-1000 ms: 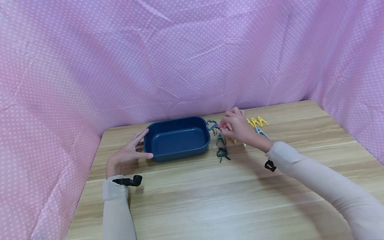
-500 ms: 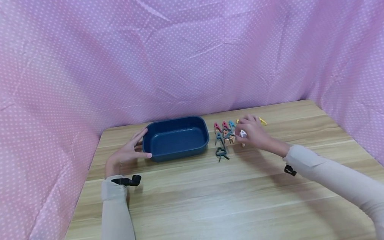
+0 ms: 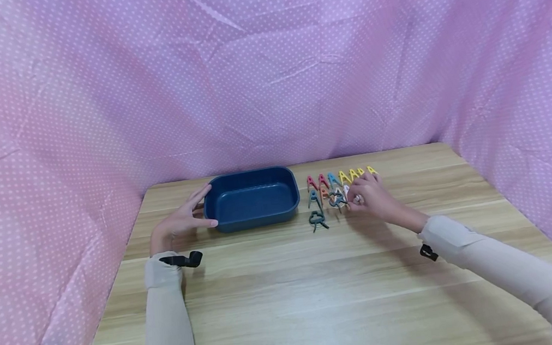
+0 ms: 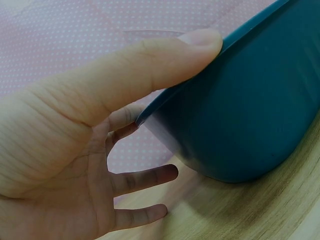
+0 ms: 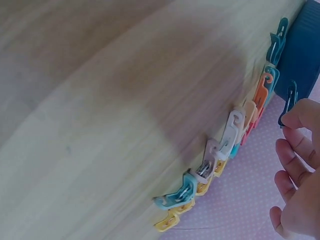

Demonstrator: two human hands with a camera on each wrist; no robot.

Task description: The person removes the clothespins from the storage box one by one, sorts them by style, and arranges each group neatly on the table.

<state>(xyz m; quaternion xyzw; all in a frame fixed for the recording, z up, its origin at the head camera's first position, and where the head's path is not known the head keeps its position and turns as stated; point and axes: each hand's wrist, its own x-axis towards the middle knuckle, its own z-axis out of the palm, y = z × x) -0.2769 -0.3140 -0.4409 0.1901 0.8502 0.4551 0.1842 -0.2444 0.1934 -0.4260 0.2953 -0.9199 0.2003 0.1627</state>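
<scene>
My left hand [image 3: 180,223] rests against the left end of a dark blue plastic basin [image 3: 248,222]. In the left wrist view its thumb lies straight on the basin's rim [image 4: 254,26], with the other fingers stretched out behind and beside the wall. My right hand [image 3: 373,199] pinches a dark green clothespin [image 5: 289,102] between thumb and forefinger, above the rows of clothespins right of the basin. A similar dark green clothespin [image 3: 317,219] lies at the front of the group. In the head view the right hand partly covers the clothespins under it.
Across the back row lie red clothespins [image 3: 311,182], a blue one [image 3: 333,179] and several yellow ones [image 3: 344,177]. A green clothespin [image 3: 314,197] and an orange one [image 5: 262,90] are nearer the front. The wooden table [image 3: 277,304] backs onto a pink dotted curtain [image 3: 269,96].
Holding the dark green clothespin, my right hand has moved rightward from beside the basin, over the clothespins. Those it covered before now show. The left hand stays at the basin.
</scene>
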